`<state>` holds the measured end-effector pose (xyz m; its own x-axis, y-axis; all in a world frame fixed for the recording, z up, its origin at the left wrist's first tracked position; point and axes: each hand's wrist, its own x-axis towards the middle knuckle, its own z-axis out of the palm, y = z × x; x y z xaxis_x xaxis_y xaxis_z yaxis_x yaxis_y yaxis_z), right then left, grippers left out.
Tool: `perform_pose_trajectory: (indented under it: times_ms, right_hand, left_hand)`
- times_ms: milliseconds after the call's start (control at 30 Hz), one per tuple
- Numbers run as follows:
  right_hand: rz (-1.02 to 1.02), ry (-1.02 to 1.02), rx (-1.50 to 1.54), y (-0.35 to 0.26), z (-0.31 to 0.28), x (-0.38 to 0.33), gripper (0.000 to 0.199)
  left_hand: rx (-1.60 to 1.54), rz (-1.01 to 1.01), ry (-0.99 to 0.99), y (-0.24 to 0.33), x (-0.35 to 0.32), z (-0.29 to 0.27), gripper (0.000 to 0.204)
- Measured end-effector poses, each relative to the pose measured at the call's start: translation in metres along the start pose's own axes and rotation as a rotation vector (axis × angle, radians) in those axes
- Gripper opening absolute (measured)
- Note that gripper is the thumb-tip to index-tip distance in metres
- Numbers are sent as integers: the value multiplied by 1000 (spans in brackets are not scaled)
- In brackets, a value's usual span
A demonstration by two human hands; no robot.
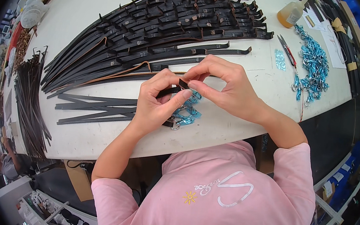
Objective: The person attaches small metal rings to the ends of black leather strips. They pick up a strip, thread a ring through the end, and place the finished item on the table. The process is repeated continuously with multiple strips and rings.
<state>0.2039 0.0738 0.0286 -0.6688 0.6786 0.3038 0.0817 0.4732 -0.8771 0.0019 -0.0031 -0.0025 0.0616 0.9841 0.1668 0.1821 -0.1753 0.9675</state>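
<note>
Both hands, left hand [157, 99] and right hand [226, 89], pinch flat black leather strap [171, 90] end between them; blue-wrapped metal clasp [186, 113] just below, over white counter [98, 139].

A white table [212, 138] carries a broad fan of black straps [162, 27]. Right of the fan lie scissors [286, 50], a heap of blue-wrapped metal clasps [314, 67] and an amber glue bottle [291, 13]; left of it lies a bundle of dark brown strips [28, 92].

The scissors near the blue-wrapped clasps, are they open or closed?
Closed. The scissors lie flat on the white table, blades together in one thin line, beside the pile of blue-wrapped metal clasps, away from both hands.
</note>
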Motion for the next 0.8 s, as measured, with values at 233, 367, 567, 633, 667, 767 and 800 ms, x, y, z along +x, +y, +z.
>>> perform_pose_trajectory:
  times_ms: [233, 367, 567, 633, 667, 767, 800]
  right_hand:
    - [-231, 72, -341, 6, 6, -1, 7]
    - [-276, 41, -468, -3, 4, 3, 10]
    - [-184, -7, -344, 4, 7, 8, 9]
    - [-72, 13, -227, 6, 6, 9, 7]
    - [-3, 33, -158, 6, 4, 10, 6]
    - [108, 49, -6, 8, -5, 10, 4]
    - [130, 47, 35, 9, -9, 9, 4]
  left_hand:
    - [201, 43, 24, 7, -1, 5, 12]
    - [329, 85, 38, 11, -1, 8, 12]
    - [379, 93, 35, 10, -3, 6, 13]
    - [326, 43, 10, 13, -2, 5, 12]
    - [300, 16, 0, 14, -2, 4, 12]
    - [200, -17, -14, 12, 0, 1, 13]
    - [163, -12, -6, 11, 0, 1, 13]
